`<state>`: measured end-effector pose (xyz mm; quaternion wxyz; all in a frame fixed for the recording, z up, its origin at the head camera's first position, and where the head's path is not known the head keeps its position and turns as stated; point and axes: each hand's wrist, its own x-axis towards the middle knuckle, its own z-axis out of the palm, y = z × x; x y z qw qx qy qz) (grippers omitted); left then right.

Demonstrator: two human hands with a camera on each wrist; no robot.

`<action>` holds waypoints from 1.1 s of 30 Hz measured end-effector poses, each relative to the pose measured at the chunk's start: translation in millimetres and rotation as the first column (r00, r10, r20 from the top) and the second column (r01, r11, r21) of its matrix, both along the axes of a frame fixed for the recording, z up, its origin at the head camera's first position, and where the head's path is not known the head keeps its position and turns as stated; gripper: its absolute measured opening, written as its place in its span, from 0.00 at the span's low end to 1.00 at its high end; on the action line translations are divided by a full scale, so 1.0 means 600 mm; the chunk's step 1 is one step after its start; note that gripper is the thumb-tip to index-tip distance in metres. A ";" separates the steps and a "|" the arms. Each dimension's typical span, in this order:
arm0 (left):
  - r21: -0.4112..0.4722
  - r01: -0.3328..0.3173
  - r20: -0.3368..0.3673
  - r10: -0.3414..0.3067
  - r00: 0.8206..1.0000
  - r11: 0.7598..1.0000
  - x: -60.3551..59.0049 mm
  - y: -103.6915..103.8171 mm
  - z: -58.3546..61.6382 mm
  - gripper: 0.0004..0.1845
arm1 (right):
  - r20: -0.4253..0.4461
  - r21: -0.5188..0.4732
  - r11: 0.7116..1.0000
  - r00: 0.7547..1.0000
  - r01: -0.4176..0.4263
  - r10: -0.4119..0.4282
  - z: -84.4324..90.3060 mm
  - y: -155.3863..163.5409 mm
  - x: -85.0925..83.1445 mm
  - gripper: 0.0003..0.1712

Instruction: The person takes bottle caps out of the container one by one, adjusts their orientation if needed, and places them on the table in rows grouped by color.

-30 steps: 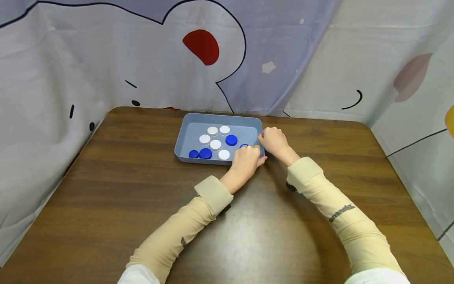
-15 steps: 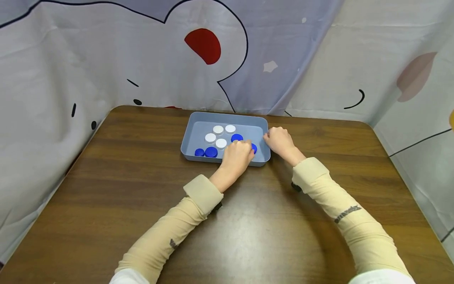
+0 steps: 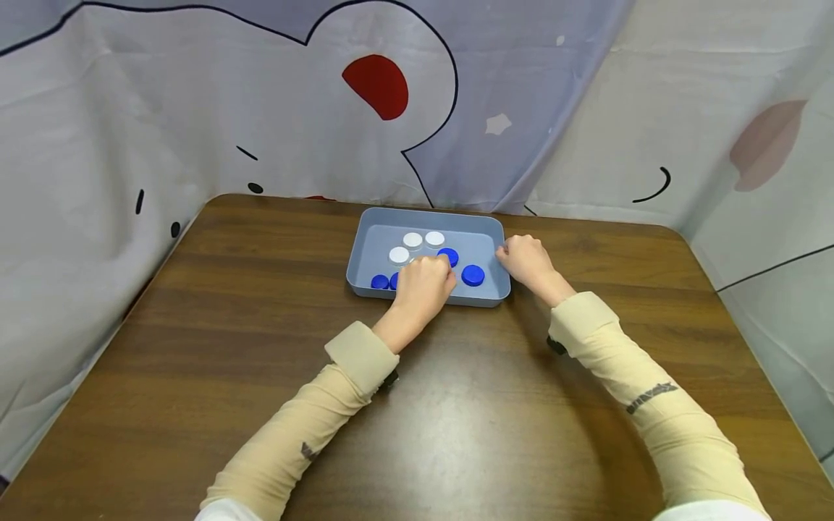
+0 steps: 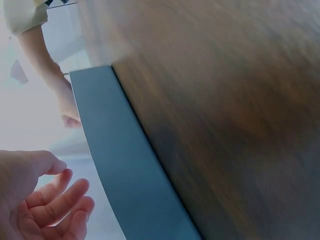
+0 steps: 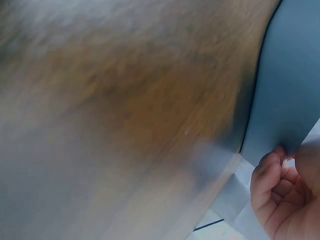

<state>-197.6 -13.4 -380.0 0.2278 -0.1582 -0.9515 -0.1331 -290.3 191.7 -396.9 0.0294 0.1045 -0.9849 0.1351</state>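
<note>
A blue-grey tray (image 3: 478, 300) lies near the back of the table, holding several round caps. White caps (image 3: 434, 239) sit toward its back, and a blue cap (image 3: 473, 275) lies at the right front. My left hand (image 3: 420, 287) is over the front rim and covers some caps. In the left wrist view its fingers (image 4: 60, 202) are loosely bent beside the tray wall (image 4: 117, 150), with nothing between them. At the tray's right end, my right hand (image 3: 528, 262) pinches the rim. The right wrist view shows its fingers (image 5: 270, 172) at the end wall (image 5: 290, 75).
The brown wooden table (image 3: 260, 340) stretches in front of the tray and to both sides. Behind it hangs a patterned curtain (image 3: 293, 123), which continues along both sides.
The tray has shifted right together with my right hand at its end. My left hand has left the right front corner and moved left along the front rim.
</note>
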 end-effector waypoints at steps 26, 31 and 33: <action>0.070 -0.073 0.118 0.064 0.991 0.995 -0.021 -0.058 0.028 0.07 | 0.002 0.023 1.000 1.000 0.012 -0.012 0.002 0.040 0.002 0.24; 0.064 -0.076 0.135 0.067 0.989 0.995 -0.031 -0.066 0.035 0.08 | 0.007 0.026 0.999 1.000 0.021 -0.021 0.001 0.044 0.001 0.23; 0.057 -0.074 0.140 0.065 0.988 0.996 -0.036 -0.070 0.039 0.08 | 0.001 0.023 1.000 1.000 0.018 -0.018 0.000 0.044 0.001 0.23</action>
